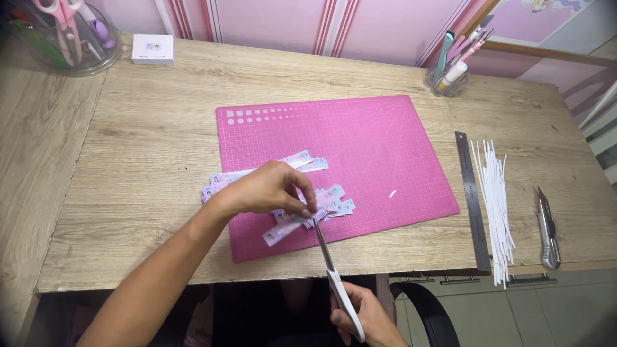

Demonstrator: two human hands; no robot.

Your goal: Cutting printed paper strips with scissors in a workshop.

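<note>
My left hand [270, 189] pinches a long pastel printed paper strip [283, 230] over the near left part of the pink cutting mat [379, 154]. My right hand [360, 316], below the desk's front edge, grips the white handles of scissors [323, 245] whose blades point up and meet the strip beside my left fingertips. More cut printed strips [222, 181] lie in a loose pile on the mat under and around my left hand, some spilling onto the wooden desk [148, 193].
A steel ruler [472, 199], a bundle of thin white strips [495, 205] and a utility knife [547, 231] lie at the right. A clear pen cup [447, 80] stands at the back, a round holder with pink scissors [64, 32] and a small white box [153, 49] at the back left. A black chair [430, 311] is below.
</note>
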